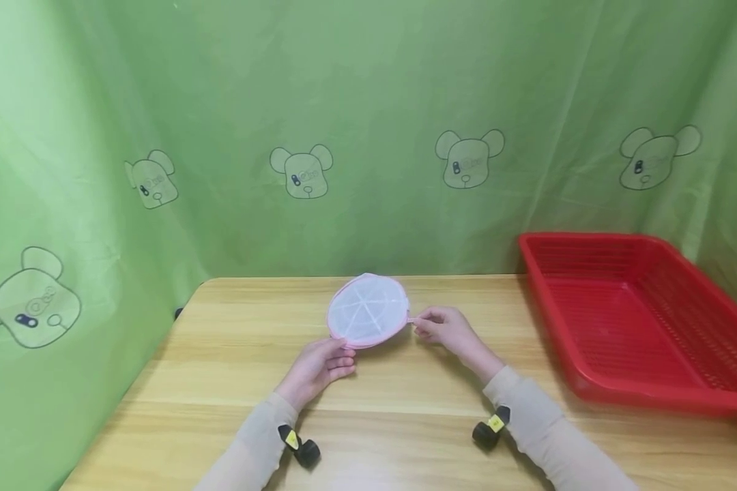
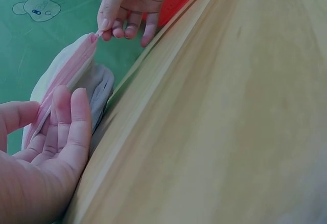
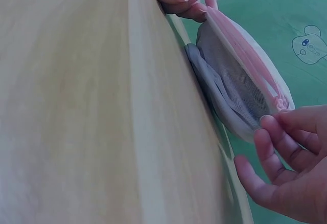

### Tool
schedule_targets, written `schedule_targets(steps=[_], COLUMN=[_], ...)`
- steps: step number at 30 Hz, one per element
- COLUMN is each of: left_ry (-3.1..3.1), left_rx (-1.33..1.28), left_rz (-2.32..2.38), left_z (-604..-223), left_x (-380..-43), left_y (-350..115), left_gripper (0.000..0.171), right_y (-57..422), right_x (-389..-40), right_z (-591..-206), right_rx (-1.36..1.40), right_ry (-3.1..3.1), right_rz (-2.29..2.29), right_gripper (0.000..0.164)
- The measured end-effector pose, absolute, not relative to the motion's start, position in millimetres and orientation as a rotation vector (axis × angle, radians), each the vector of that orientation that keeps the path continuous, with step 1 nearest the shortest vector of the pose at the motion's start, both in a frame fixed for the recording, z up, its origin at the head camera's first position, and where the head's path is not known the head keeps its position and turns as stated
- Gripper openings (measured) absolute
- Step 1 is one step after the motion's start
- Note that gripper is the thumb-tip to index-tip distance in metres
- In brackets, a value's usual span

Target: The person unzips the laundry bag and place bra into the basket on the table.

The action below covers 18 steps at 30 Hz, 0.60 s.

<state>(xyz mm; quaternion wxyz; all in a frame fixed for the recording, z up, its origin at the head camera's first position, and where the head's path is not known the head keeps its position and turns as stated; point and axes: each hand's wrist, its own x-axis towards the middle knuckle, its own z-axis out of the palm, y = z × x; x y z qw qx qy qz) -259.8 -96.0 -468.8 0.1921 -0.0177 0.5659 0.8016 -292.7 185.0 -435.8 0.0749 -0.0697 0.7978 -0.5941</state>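
A round white mesh laundry bag [image 1: 368, 308] with a pink zipper rim is held just above the wooden table, its ribbed top tilted up. My left hand [image 1: 317, 370] grips the bag's near-left edge between thumb and fingers. At the bag's right side, my right hand [image 1: 447, 331] pinches the end of the pink zipper [image 3: 244, 52] with thumb and forefinger. The right wrist view shows the zipper band running along the rim between both hands. Below it hangs a grey, folded mesh part [image 3: 207, 78]; whether anything lies inside, I cannot tell.
A red plastic basket [image 1: 589, 382] with slotted sides stands on the right of the table [image 1: 405, 436]. A green curtain [image 1: 368, 82] printed with bear heads hangs behind and to the sides. Each wrist wears a small black camera [image 1: 307, 453].
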Motion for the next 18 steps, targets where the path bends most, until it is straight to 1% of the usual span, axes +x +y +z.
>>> schedule_targets(steps=[7,13,18], left_ry=[1.565,1.546,1.540], left_rx=[-0.023,-0.018,-0.026], left_rz=[2.241,2.236,2.236], left_z=[-469.1,-469.3,-468.8], left_x=[-261.2,-260.7,-261.5], left_y=[-97.0,-97.3,-97.3], left_gripper=[0.017,0.018,0.020], right_y=[185.3,188.2,186.6], right_x=[-295.3,-299.4,-296.4], right_z=[-437.5,-433.2,-423.1], right_rx=[-0.201,-0.148,-0.139], right_ry=[2.437,2.512,2.517], right_rz=[-1.739,-1.738,-1.796], right_gripper=[0.030,0.040,0.044])
